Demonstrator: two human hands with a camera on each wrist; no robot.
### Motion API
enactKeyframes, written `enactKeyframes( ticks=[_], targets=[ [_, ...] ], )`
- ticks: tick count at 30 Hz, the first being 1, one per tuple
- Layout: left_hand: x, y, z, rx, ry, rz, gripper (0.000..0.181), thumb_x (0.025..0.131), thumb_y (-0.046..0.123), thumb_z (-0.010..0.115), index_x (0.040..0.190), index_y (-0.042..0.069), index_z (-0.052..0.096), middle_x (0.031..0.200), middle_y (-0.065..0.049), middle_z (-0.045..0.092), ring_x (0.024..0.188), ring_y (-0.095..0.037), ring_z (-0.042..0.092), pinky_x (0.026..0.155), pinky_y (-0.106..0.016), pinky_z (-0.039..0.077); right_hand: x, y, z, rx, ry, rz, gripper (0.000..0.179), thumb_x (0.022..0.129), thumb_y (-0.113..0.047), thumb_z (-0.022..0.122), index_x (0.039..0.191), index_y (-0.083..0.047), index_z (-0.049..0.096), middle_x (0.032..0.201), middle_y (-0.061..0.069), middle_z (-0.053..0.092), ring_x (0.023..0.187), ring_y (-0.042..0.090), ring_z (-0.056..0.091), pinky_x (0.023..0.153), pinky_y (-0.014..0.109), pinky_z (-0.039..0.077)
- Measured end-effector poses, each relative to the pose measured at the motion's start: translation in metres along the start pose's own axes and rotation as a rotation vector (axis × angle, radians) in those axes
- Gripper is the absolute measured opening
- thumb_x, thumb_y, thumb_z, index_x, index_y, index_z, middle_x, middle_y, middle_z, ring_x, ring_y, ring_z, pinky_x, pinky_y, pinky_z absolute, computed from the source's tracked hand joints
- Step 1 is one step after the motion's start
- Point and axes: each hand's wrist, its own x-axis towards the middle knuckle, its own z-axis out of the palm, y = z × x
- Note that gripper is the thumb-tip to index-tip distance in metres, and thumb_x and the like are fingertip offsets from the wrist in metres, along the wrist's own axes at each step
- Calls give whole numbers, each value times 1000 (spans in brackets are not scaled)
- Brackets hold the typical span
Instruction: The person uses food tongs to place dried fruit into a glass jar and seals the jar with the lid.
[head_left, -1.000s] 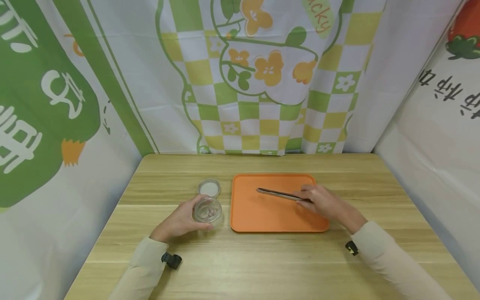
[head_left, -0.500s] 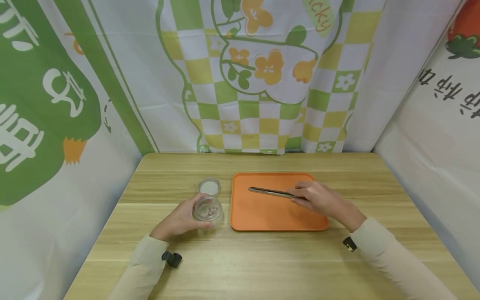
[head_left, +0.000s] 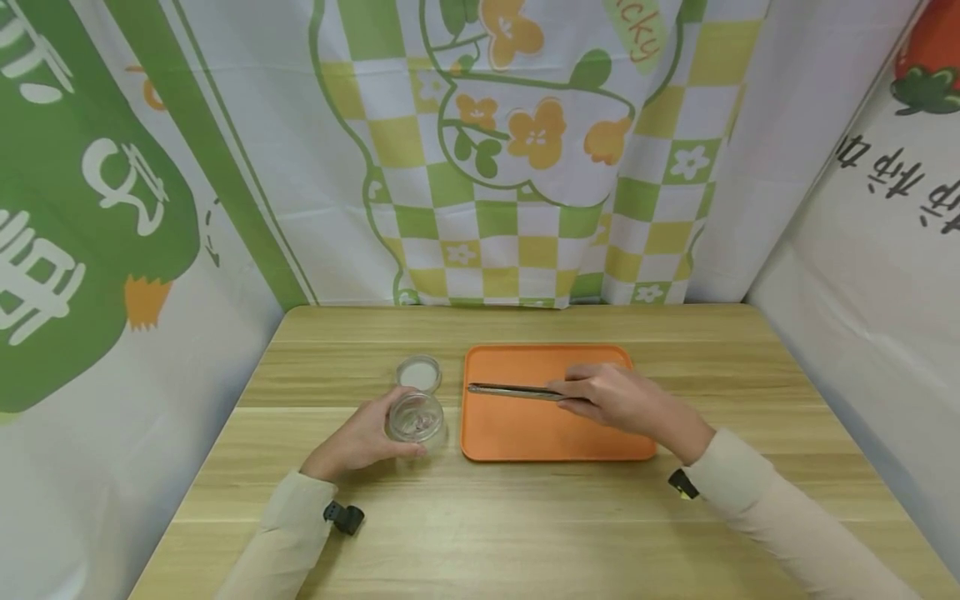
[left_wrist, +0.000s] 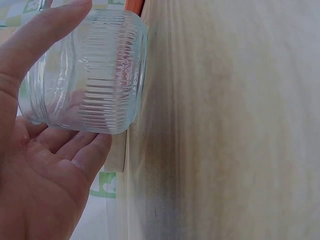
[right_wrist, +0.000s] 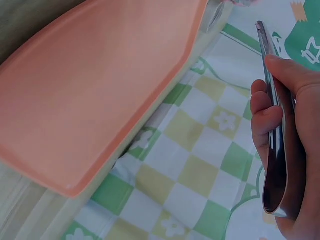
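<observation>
A round lid [head_left: 418, 374] lies flat on the wooden surface [head_left: 525, 517], toward its left side, well short of the far edge. Printed cloth [head_left: 510, 150] with green and yellow checks and orange flowers hangs behind the far edge.

Jar [head_left: 416, 418] left of tray [head_left: 517, 433]

Cream long sleeves [head_left: 738, 492], black wrist clips [head_left: 343, 517].
</observation>
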Motion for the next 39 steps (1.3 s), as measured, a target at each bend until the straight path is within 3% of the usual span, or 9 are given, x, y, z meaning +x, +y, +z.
enactKeyframes(
  ticks=[11, 23, 27, 33, 39],
  targets=[
    [0, -1, 1, 15, 9, -3, 88, 77, 42, 95, 150, 18, 52, 140, -9, 66, 125, -29, 64, 106, -53, 50, 24, -14, 10, 10, 10, -76, 28, 100, -20, 74, 127, -12, 77, 88, -2, 63, 62, -1, 48, 57, 14, 43],
    [-1, -2, 2, 22, 7, -15, 90, 76, 43, 95, 151, 20, 51, 136, -8, 68, 125, -29, 64, 107, -55, 49, 52, -23, 31, -23, -18, -147, 27, 101, -19, 73, 127, -12, 77, 98, -1, 71, 72, 3, 64, 66, 15, 53],
    [-1, -3, 2, 15, 4, -11, 91, 77, 44, 95, 152, 21, 50, 136, -8, 68, 126, -29, 64, 107, -56, 49, 56, -24, 37, -15, -38, -138, 29, 102, -20, 72, 129, -12, 76, 99, 0, 72, 73, 5, 65, 67, 15, 53],
    [0, -2, 2, 17, 12, -6, 93, 76, 45, 95, 153, 18, 49, 135, -9, 69, 123, -28, 65, 106, -54, 49, 60, -23, 42, 29, -72, -88, 33, 102, -22, 72, 131, -9, 75, 91, 0, 64, 67, 1, 54, 61, 14, 46],
    [0, -2, 2, 9, 14, -1, 92, 76, 41, 96, 152, 18, 49, 136, -10, 69, 121, -28, 65, 104, -52, 50, 55, -20, 39, 63, -69, -58, 37, 101, -24, 73, 134, -7, 73, 89, 2, 62, 68, 2, 56, 62, 13, 48]
  ],
)
